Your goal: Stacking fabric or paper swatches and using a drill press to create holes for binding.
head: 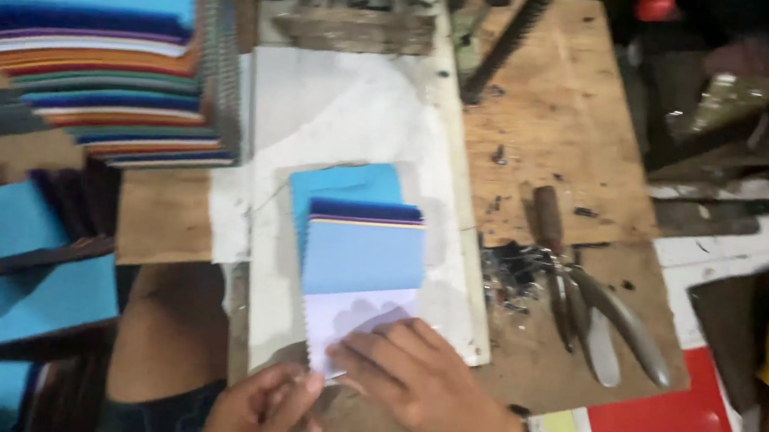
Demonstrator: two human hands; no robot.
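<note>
The left hand (262,406) is cut off at the wrist by the bottom edge, and the right hand (423,383) covers the near edge of the white swatch (352,316). Far left of the hands, the stacked coloured sheets (109,66) run past the frame. The whole view is blurred.

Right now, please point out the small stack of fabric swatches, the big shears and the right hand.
small stack of fabric swatches (362,257), head view, light blue top sheet.
big shears (614,315), head view, blade.
right hand (415,378), head view, back of hand.
</note>
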